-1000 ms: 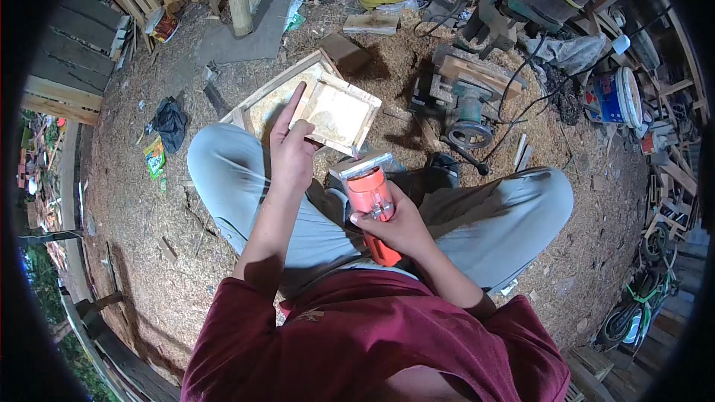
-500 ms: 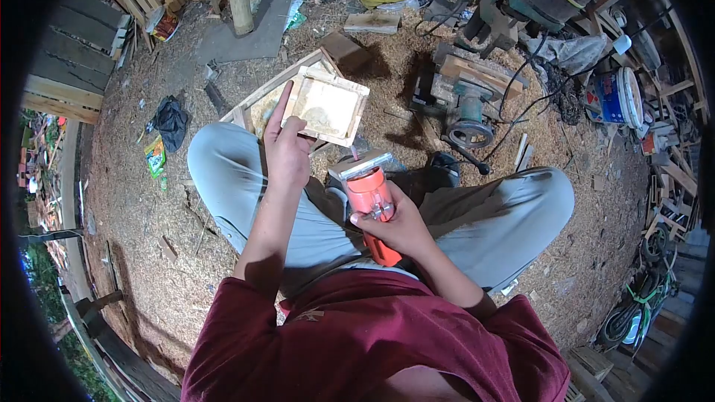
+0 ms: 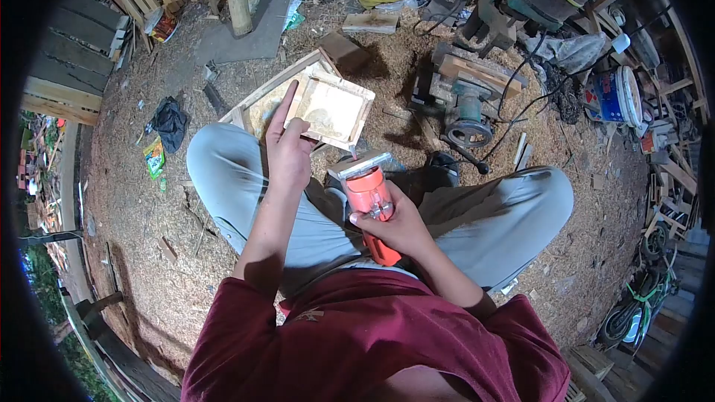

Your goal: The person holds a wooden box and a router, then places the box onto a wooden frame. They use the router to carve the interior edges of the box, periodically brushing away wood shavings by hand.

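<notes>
Left hand (image 3: 287, 152) on wooden tray (image 3: 333, 110) — right hand (image 3: 398, 227) round orange router (image 3: 370, 197)

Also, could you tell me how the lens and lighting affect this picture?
Head view: strong fisheye bending, black corners; the centre is sharp, with the left hand holding the wooden frame and the right hand around the orange tool; hard light throws dark shadows on the sawdust floor.

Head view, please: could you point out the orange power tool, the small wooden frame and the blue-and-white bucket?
orange power tool (image 3: 370, 195): head view, on its orange body.
small wooden frame (image 3: 333, 110): head view, on its inner panel.
blue-and-white bucket (image 3: 609, 98): head view, on its side wall.
</notes>
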